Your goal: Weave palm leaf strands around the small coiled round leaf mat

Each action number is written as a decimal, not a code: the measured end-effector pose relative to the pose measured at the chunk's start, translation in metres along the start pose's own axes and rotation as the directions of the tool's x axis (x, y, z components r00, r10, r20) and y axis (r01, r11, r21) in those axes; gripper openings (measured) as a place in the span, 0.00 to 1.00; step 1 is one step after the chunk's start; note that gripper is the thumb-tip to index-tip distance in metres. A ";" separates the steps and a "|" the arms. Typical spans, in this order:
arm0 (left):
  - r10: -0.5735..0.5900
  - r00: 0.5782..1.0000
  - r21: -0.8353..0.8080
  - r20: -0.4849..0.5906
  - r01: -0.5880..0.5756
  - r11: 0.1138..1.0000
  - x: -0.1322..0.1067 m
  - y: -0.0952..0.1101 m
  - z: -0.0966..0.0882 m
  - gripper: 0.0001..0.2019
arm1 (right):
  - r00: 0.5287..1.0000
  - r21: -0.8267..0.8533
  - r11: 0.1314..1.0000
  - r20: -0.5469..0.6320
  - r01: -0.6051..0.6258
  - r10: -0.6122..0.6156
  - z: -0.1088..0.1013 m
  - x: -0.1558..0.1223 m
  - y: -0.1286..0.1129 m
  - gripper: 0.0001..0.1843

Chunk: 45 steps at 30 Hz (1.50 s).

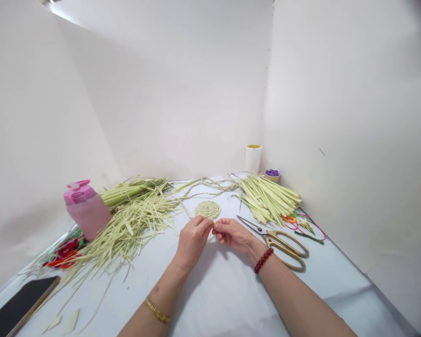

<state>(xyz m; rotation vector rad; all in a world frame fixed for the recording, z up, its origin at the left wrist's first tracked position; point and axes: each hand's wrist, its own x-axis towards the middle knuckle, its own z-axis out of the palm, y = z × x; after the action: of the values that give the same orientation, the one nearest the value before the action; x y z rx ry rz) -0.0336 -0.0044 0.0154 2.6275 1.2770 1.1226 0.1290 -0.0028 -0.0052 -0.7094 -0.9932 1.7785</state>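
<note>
Pinching a pale leaf strip [213, 226], your left hand [192, 241] and right hand [233, 235] are holding it in their fingers [204, 224], while a small bowl [272, 178] is holding purple bits [272, 172].

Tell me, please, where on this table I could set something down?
The widest bare patch of tabletop lies below the left hand and right hand. Another runs right of the gold-handled scissors, along the right wall. It is crowded at left, around the pink bottle and loose palm strips, and behind the hands, by the coiled disc.
</note>
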 end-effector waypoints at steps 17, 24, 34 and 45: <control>0.092 0.969 -0.270 0.230 -0.028 0.962 0.004 0.002 -0.005 0.11 | 0.959 -0.278 0.948 0.188 -0.155 0.212 -0.033 -0.003 -0.008 0.10; -0.024 0.964 -0.380 0.264 0.127 0.916 0.003 0.003 -0.003 0.07 | 0.955 -0.279 0.947 0.198 -0.162 0.222 -0.033 -0.003 -0.008 0.13; -0.218 0.938 -0.394 0.269 0.314 0.864 0.001 0.007 0.004 0.09 | 0.993 -0.273 0.961 0.094 -0.040 0.068 -0.022 -0.004 -0.009 0.15; -0.337 0.799 -0.620 0.498 0.600 0.506 0.001 0.000 0.009 0.12 | 0.998 -0.412 0.910 -0.008 0.050 -0.058 -0.008 -0.006 -0.010 0.09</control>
<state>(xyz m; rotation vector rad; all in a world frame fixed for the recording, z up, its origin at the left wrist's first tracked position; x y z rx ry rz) -0.0275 -0.0012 0.0093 1.5813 1.0308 0.8168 0.1422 -0.0038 0.0002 -0.9478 -1.3825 1.5214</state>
